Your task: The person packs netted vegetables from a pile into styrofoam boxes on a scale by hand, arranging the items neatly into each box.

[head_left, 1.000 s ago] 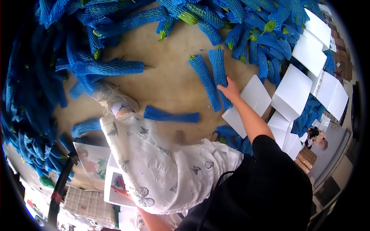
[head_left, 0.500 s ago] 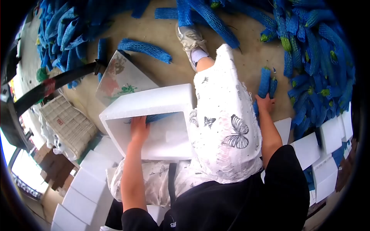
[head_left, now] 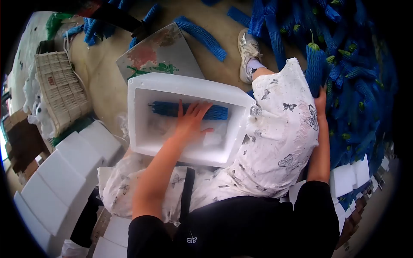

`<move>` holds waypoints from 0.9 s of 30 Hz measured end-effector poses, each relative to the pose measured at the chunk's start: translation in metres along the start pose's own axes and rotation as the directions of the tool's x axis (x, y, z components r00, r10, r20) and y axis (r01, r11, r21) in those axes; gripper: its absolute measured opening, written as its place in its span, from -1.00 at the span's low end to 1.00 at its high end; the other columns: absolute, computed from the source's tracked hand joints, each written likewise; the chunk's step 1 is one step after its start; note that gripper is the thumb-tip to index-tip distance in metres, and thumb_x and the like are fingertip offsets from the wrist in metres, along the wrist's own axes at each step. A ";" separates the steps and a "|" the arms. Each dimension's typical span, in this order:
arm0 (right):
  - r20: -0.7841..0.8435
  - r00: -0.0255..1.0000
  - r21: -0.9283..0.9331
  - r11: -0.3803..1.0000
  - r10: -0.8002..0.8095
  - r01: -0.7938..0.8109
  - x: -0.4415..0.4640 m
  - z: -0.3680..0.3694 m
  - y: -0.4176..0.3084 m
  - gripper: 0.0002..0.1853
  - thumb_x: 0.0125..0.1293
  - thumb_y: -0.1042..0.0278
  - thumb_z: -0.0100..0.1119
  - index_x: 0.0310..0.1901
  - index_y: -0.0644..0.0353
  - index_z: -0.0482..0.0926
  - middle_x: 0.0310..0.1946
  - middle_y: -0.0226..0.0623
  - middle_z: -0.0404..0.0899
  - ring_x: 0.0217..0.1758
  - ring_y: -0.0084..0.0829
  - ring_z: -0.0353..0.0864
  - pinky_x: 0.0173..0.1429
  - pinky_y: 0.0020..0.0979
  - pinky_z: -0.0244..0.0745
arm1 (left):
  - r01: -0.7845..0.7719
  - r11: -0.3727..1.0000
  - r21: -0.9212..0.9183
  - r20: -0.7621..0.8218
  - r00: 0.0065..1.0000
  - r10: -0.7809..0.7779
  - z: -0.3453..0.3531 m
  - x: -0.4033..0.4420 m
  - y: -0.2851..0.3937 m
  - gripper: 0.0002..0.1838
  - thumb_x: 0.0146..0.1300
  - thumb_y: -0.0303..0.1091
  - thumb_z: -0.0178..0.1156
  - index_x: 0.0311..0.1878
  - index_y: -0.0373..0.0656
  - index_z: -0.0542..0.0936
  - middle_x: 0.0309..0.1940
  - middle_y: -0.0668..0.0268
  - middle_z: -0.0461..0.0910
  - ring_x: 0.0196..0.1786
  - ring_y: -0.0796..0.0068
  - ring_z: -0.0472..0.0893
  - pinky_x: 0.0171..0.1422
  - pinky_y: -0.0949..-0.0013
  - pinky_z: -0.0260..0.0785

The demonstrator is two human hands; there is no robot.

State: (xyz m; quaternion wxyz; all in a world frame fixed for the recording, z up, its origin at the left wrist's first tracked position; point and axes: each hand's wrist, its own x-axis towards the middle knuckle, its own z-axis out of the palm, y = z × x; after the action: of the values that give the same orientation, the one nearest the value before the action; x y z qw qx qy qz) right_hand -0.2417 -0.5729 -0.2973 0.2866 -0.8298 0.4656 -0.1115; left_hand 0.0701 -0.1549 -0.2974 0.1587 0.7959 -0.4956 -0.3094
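My left hand [head_left: 191, 118] reaches into a white foam box [head_left: 189, 80] across my lap. Its fingers are spread over a long gourd in a blue net sleeve [head_left: 165, 108], which lies along the box's far wall. Cloudy clear plastic or film [head_left: 213, 136] seems to lie on the box floor. On the right, beyond my knee, my right hand [head_left: 319, 103] is closed around the lower part of another gourd in a blue net sleeve [head_left: 315, 66]. Its green stem end points up and away. My leg hides part of that hand.
A large heap of blue-netted gourds [head_left: 357, 81] fills the right side. A tilted painted board [head_left: 159, 53] stands behind the box, with a loose netted gourd [head_left: 201, 36] beyond it. White foam boxes [head_left: 64, 176] line the left, near a wicker basket [head_left: 60, 88].
The box now tilts more open towards me, and the view has swung right. My left hand has spread over the netted gourd inside. My right hand has lifted a netted gourd beside the heap.
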 end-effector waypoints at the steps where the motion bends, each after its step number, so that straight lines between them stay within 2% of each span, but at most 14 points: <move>1: 0.105 0.990 0.049 0.994 -0.099 0.094 0.024 -0.026 -0.077 -0.29 -0.09 0.20 0.44 0.15 0.34 0.51 0.29 -0.01 0.31 0.23 -0.16 0.45 0.31 -0.26 0.34 | -0.029 0.998 0.060 0.021 0.999 0.027 0.003 0.000 0.004 -0.29 0.05 -0.12 0.37 0.31 0.16 0.37 0.38 0.38 0.30 0.45 0.27 0.22 0.54 -0.35 -0.35; 3: 0.366 0.896 0.100 0.968 -0.251 0.230 0.051 -0.069 -0.232 -0.20 -0.16 0.12 0.44 0.19 0.28 0.50 0.39 -0.05 0.24 0.30 -0.15 0.42 0.34 -0.25 0.36 | -0.038 0.990 0.137 0.102 0.994 0.024 0.009 -0.003 -0.003 -0.14 0.06 0.04 0.37 0.44 0.21 0.24 0.43 0.35 0.22 0.52 0.30 0.11 0.53 -0.37 -0.39; 4: 0.484 0.785 -0.104 0.865 -0.387 0.491 0.050 -0.072 -0.291 -0.18 -0.16 0.18 0.40 0.27 0.16 0.44 0.48 -0.01 0.08 0.45 -0.07 0.23 0.42 -0.17 0.24 | -0.007 0.990 0.139 0.086 0.996 -0.005 0.009 -0.005 -0.006 -0.16 0.07 0.00 0.38 0.43 0.20 0.25 0.44 0.35 0.21 0.53 0.30 0.09 0.52 -0.39 -0.39; 6: 0.604 0.499 -0.115 0.551 -0.622 0.826 0.013 -0.038 -0.389 -0.36 -0.22 0.06 0.45 0.02 0.08 0.62 0.07 0.04 0.40 0.12 -0.01 0.43 0.17 -0.13 0.42 | 0.064 0.989 0.135 0.058 0.996 -0.072 0.004 -0.013 -0.009 -0.23 0.11 -0.01 0.35 0.41 0.19 0.29 0.41 0.33 0.27 0.52 0.30 0.11 0.52 -0.37 -0.33; 10: 0.601 0.255 -0.088 0.255 -0.757 0.963 -0.058 0.101 -0.409 -0.44 -0.20 -0.05 0.52 -0.09 -0.05 0.67 -0.03 0.01 0.41 0.09 0.01 0.40 0.08 -0.12 0.40 | 0.193 0.980 0.058 0.205 0.958 -0.201 -0.014 -0.039 -0.011 -0.31 0.13 -0.01 0.30 0.36 0.18 0.36 0.35 0.27 0.36 0.46 0.30 0.24 0.52 -0.26 -0.15; 12: 0.650 0.292 -0.039 0.354 -0.701 0.934 -0.053 0.133 -0.402 -0.46 -0.16 -0.06 0.51 -0.08 -0.08 0.65 -0.02 0.02 0.40 0.10 0.03 0.39 0.08 -0.10 0.40 | 0.122 0.992 0.037 0.181 0.975 -0.127 -0.027 -0.060 -0.010 -0.39 0.15 -0.03 0.29 0.30 0.14 0.44 0.23 0.22 0.49 0.27 0.19 0.46 0.42 0.01 0.16; 14: 0.670 0.393 0.009 0.536 -0.630 0.844 -0.052 0.134 -0.389 -0.58 0.02 0.02 0.45 -0.06 -0.17 0.61 0.02 0.03 0.39 0.10 0.03 0.38 0.11 -0.08 0.39 | 0.351 0.936 0.019 0.355 0.873 -0.335 -0.080 -0.058 0.008 -0.58 0.15 -0.12 0.29 0.10 0.06 0.59 -0.03 0.34 0.64 -0.01 0.22 0.61 0.13 0.19 0.42; 16: 0.529 0.488 0.211 0.665 -0.694 0.717 -0.043 0.111 -0.379 -0.67 0.11 0.18 0.38 -0.06 -0.19 0.60 0.06 0.02 0.38 0.10 0.01 0.38 0.17 -0.11 0.36 | 0.241 0.958 -0.156 -0.156 0.952 -0.265 -0.075 -0.059 -0.003 -0.65 0.12 -0.25 0.30 0.02 0.06 0.59 -0.03 0.36 0.62 0.11 0.29 0.55 0.30 0.05 0.32; 17: 0.500 0.511 0.106 0.635 -0.699 0.765 -0.041 0.091 -0.385 -0.68 0.12 0.25 0.35 -0.05 -0.20 0.61 0.06 0.01 0.38 0.10 0.02 0.38 0.19 -0.12 0.35 | 0.234 0.958 -0.164 -0.156 0.953 -0.259 -0.061 -0.049 -0.015 -0.65 0.12 -0.25 0.30 0.02 0.06 0.59 -0.03 0.36 0.62 0.11 0.29 0.55 0.30 0.05 0.32; 19: 0.427 0.514 -0.138 0.509 -0.744 0.850 -0.042 0.059 -0.390 -0.63 0.12 0.41 0.27 -0.02 -0.23 0.61 0.06 -0.02 0.39 0.13 0.07 0.36 0.24 -0.14 0.32 | -0.069 0.981 0.182 -0.534 0.831 0.157 -0.018 -0.018 -0.044 -0.66 0.12 -0.35 0.27 0.01 0.04 0.59 -0.07 0.39 0.63 0.17 0.36 0.50 0.30 0.00 0.24; 20: 0.396 0.507 -0.245 0.444 -0.766 0.862 -0.047 0.049 -0.390 -0.60 0.10 0.42 0.28 0.00 -0.24 0.61 0.08 -0.05 0.40 0.18 0.09 0.34 0.24 -0.08 0.32 | -0.074 0.982 0.176 -0.542 0.826 0.159 -0.011 -0.003 -0.056 -0.66 0.12 -0.35 0.27 0.01 0.04 0.59 -0.07 0.39 0.63 0.17 0.36 0.50 0.30 0.00 0.24; 22: 0.412 0.526 -0.134 0.522 -0.744 0.843 -0.056 0.037 -0.395 -0.62 0.10 0.47 0.27 -0.04 -0.22 0.64 0.12 -0.08 0.40 0.19 0.05 0.37 0.25 -0.09 0.34 | -0.007 0.934 0.357 -0.519 0.830 0.205 -0.005 0.032 -0.080 -0.71 0.21 -0.26 0.22 0.02 0.08 0.61 0.01 0.50 0.61 0.18 0.45 0.48 0.37 -0.05 0.11; 24: 0.489 0.542 -0.082 0.583 -0.683 0.808 -0.067 0.039 -0.389 -0.63 0.12 0.50 0.25 -0.07 -0.21 0.66 0.12 -0.08 0.40 0.18 0.03 0.40 0.21 -0.12 0.39 | 0.007 0.932 0.363 -0.462 0.870 0.173 -0.003 0.041 -0.086 -0.66 0.11 -0.37 0.24 0.01 0.03 0.59 0.12 0.46 0.53 0.20 0.38 0.47 0.34 0.02 0.17; 27: 0.440 0.521 -0.044 0.562 -0.731 0.826 -0.080 0.060 -0.387 -0.61 0.09 0.56 0.23 -0.11 -0.24 0.71 0.13 -0.09 0.40 0.12 -0.05 0.49 0.01 -0.25 0.54 | 0.003 0.961 0.275 -0.492 0.859 0.139 -0.010 0.015 -0.069 -0.71 0.08 -0.37 0.26 -0.08 0.00 0.58 0.04 0.42 0.51 0.12 0.32 0.49 0.22 0.15 0.28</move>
State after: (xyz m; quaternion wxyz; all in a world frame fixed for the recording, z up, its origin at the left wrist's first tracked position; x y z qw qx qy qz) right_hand 0.0165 -0.3281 -0.1150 0.1819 -0.9832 -0.0129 -0.0100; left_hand 0.1293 -0.1374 -0.3334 0.1857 0.8449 -0.5014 -0.0140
